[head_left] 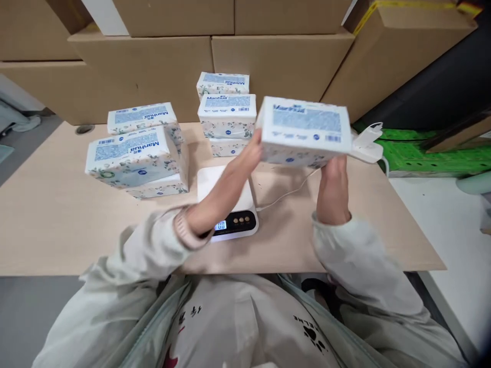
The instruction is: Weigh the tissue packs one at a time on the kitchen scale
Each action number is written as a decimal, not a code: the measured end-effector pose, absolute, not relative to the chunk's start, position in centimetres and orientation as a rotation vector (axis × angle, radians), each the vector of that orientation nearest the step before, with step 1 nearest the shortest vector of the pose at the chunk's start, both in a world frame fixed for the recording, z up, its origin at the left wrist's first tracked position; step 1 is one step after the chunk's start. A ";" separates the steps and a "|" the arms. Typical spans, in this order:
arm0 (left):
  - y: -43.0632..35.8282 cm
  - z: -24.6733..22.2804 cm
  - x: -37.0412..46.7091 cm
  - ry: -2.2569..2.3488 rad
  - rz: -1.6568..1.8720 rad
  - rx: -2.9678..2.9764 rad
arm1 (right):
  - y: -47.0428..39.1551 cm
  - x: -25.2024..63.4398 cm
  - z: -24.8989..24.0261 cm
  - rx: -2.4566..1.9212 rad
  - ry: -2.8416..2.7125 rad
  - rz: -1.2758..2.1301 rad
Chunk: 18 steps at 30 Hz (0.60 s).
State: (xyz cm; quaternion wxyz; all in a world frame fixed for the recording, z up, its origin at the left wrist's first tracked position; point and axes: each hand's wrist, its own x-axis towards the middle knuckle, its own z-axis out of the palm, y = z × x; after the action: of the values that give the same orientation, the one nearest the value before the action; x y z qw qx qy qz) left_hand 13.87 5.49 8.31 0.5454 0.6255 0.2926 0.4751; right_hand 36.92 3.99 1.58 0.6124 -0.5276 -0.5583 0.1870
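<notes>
Between my two hands a white-and-blue tissue pack [306, 128] is held up above the right part of the table. My left hand [245, 158] grips its left end, with the fingers partly hidden behind it. Under its lower right side, my right hand [334, 186] supports the pack, and those fingertips are hidden too. Beneath my left forearm a white digital scale [245, 197] bears nothing, and its partly covered display reads 0.0. More tissue packs stand in stacks at the left [132, 156] and at the back middle [228, 117].
Cardboard boxes [141, 76] line the table's back edge. A white power strip [368, 145] with a plug lies at the right, and a thin cable [287, 193] runs to the scale. Green packaging [418, 156] lies beyond the table's right side. A round cable hole [85, 130] is at the back left.
</notes>
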 end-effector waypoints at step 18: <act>-3.5 -0.3 1.6 1.223 1.611 1.185 | -0.9 27.4 -2.2 -1.158 -1.469 0.751</act>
State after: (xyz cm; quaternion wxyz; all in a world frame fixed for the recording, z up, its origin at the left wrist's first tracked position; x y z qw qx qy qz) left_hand 1.56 -3.54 -0.32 0.3883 0.4658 0.4806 0.6335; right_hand 27.39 -0.86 -2.25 0.5337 -0.4859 -0.6163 0.3149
